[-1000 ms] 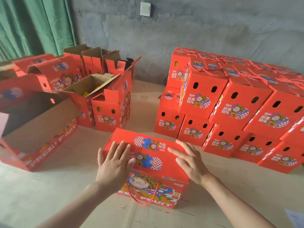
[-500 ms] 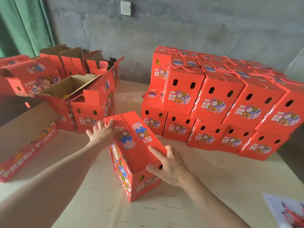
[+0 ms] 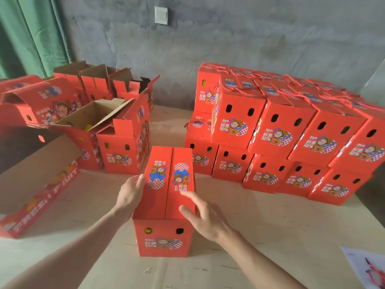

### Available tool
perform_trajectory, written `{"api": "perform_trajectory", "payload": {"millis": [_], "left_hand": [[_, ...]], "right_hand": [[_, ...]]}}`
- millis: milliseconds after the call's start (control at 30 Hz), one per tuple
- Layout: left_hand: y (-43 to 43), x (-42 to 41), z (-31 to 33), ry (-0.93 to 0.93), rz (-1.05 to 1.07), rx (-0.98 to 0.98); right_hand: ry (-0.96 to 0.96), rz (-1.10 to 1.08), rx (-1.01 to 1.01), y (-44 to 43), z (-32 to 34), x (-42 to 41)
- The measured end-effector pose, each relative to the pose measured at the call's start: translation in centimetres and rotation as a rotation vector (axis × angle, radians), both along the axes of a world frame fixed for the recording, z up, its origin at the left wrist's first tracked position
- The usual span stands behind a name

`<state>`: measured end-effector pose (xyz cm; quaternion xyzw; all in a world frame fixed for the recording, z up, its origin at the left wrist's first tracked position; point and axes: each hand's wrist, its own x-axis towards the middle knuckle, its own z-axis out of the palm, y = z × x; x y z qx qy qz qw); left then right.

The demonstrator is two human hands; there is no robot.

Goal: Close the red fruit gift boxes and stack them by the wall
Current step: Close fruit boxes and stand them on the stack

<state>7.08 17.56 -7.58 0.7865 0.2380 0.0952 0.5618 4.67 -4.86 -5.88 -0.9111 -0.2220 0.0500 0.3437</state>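
Two flat, spread grips, left hand [image 3: 130, 195] and right hand [image 3: 205, 219], flank the upright red box [image 3: 162, 240], likely steadying its closed flaps [image 3: 168, 197].

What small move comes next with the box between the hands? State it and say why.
Probably grip the box by both sides and lift it toward the stack: its top flaps already meet at a seam, and the left hand and right hand flank it.

One head-worn wide-angle camera, looking forward and down, sitting close above the near red box [image 3: 155, 203], facing the grey wall [image 3: 250, 38] farther back.
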Motion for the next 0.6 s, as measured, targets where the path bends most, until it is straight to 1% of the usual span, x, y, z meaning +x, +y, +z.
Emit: {"api": "perform_trajectory", "payload": {"millis": [33, 67, 100, 133, 167, 200, 233, 267, 300, 367, 400, 467, 500, 533, 600], "left_hand": [[0.2, -0.4, -0.4, 0.032, 0.122, -0.02], [0.2, -0.9, -0.7, 0.083, 0.217, -0.117], [0.1, -1.5, -1.0, 0.14, 0.275, -0.293], [-0.2, -1.9, -1.5, 0.202, 0.271, -0.511], [-0.6, -2.2, -1.7, 0.266, 0.214, -0.716], [-0.9, -2.7, -1.5, 0.341, 0.151, -0.864], [-1.0, -2.9, -1.1, 0.383, 0.078, -0.954], [-0.8, -2.6, -1.2, 0.374, 0.007, -0.992], [-0.6, -2.2, -0.9, 0.325, -0.053, -1.009], [-0.2, -1.2, 0.0, 0.244, -0.069, -0.965], [0.0, -0.6, 0.4, 0.213, -0.017, -0.899], [0.1, 0.5, 0.9, 0.097, 0.093, -0.688], [0.0, 1.1, 1.3, -0.005, 0.099, -0.583], [0.0, 1.5, 2.0, -0.119, 0.071, -0.454], [-0.1, 1.8, 4.0, -0.329, -0.061, -0.159]], "right_hand": [[0.09, -0.141, 0.15, -0.1, -0.2, 0.5], [0.18, -0.333, 0.247, 0.0, -0.6, 1.0], [0.287, -0.529, 0.266, 0.2, -1.0, 1.4], [0.424, -0.659, 0.274, 0.7, -1.4, 1.5], [0.578, -0.7, 0.322, 1.5, -1.7, 1.5], [0.743, -0.677, 0.407, 2.4, -1.9, 1.6], [0.872, -0.627, 0.516, 3.0, -2.0, 1.8], [0.937, -0.586, 0.629, 3.5, -1.7, 2.3], [0.956, -0.57, 0.747, 3.8, -1.2, 2.9], [0.933, -0.638, 0.887, 4.4, 0.2, 4.2], [0.88, -0.709, 0.94, 4.6, 0.7, 4.9], [0.696, -0.815, 1.07, 5.2, 1.9, 6.0], [0.614, -0.816, 1.117, 5.5, 2.5, 6.3], [0.539, -0.785, 1.139, 5.8, 3.5, 6.4], [0.387, -0.665, 1.045, 6.8, 5.2, 6.2]]}}
